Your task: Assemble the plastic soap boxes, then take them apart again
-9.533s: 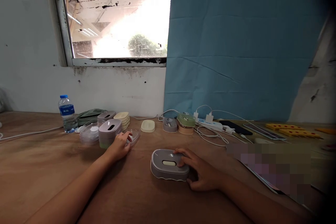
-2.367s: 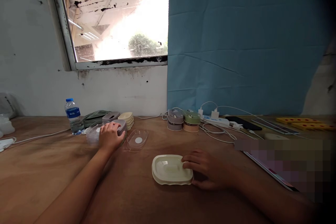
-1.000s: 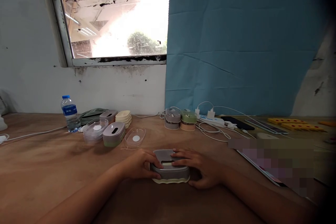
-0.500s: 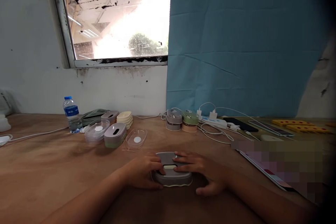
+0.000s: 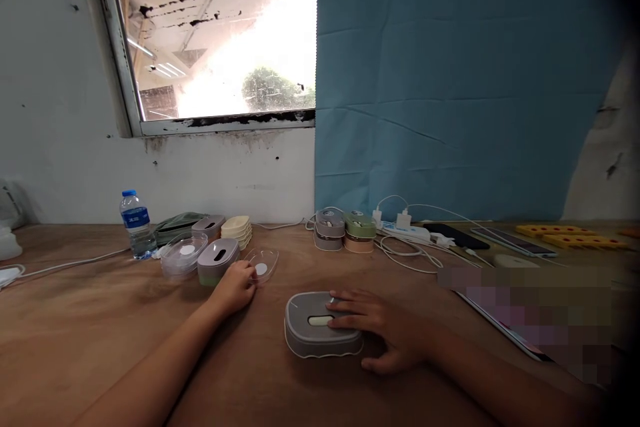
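Observation:
A grey oval lidded box [image 5: 324, 343] with a pale insert in the slot on its top sits on the table in front of me. My right hand [image 5: 373, 325] rests on the right side of this box, fingers spread over the top and thumb out to the side. Farther off to the left, my left hand [image 5: 237, 288] has its fingers curled at the near left edge of a clear plastic lid [image 5: 267, 265] with a white round sticker. The fingertips partly hide behind the hand. Just beside it stands a lilac and green box [image 5: 219, 257] with a dark slot.
Behind are a clear container [image 5: 183, 259], stacked cream trays [image 5: 238, 232], a water bottle [image 5: 137, 227] and a dark green pouch [image 5: 175, 230]. Two-tier boxes, grey [image 5: 329, 230] and green-orange [image 5: 360, 232], stand near the wall. Cables, a power strip [image 5: 405, 232] and phones [image 5: 457, 237] lie to the right.
My left hand has left the grey box and moved away and left to the clear plastic lid. My right hand stays on the grey box.

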A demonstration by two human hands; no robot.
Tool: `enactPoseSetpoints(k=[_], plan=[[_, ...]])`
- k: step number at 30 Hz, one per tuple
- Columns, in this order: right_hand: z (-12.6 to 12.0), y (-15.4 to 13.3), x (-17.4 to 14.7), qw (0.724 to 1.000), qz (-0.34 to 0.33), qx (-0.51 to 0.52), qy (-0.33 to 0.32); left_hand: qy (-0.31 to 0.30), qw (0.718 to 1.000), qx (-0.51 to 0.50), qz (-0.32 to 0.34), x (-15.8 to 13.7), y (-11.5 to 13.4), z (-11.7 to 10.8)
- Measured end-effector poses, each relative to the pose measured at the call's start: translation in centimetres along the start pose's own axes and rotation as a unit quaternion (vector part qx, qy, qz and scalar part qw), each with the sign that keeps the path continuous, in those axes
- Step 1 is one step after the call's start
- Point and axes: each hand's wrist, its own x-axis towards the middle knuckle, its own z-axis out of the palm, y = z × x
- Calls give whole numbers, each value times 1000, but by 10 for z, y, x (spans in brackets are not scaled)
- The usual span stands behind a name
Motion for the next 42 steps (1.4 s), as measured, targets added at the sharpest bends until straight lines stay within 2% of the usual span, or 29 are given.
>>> enactPoseSetpoints(k=[3,5,8,10,12,14,18,20,22,24,26,28,29,31,33,36,39,42], plan=[[0,-1,1,1000,1,-16,0,-7,994,-92,-54,3,-2,-1],[0,-2,1,999,7,-25,29,19,965,-246,-92,4,8,-4],[2,-3,2,991,47,-51,117,27,853,-507,-121,4,29,-10],[4,-4,2,979,71,-74,176,8,781,-613,-119,1,44,-13],[5,-6,2,967,75,-96,223,-15,729,-674,-116,-4,56,-14],[7,-7,3,956,68,-116,259,-44,698,-707,-107,-9,65,-14],[7,-12,5,947,72,-139,281,-95,673,-729,-80,-16,74,-10],[7,-14,5,943,87,-143,287,-88,677,-728,-61,-17,76,-8],[6,-15,6,941,111,-128,294,-50,705,-707,-25,-19,78,-6],[7,-17,8,944,136,-73,290,8,763,-646,23,-22,81,-6],[10,-20,11,951,149,33,270,51,841,-531,88,-27,85,-6],[16,-24,15,941,141,178,251,56,904,-381,186,-32,90,-5],[19,-26,16,928,130,252,241,44,919,-308,244,-34,92,-3],[26,-29,18,899,110,359,226,9,916,-194,350,-37,96,2],[31,-31,19,892,103,384,216,-7,904,-130,407,-39,99,9],[34,-33,18,917,86,318,225,35,887,-90,451,-39,104,20],[36,-37,17,921,76,288,251,78,873,-77,474,-37,111,21],[34,-41,17,923,95,238,286,33,878,-64,473,-35,114,10]])
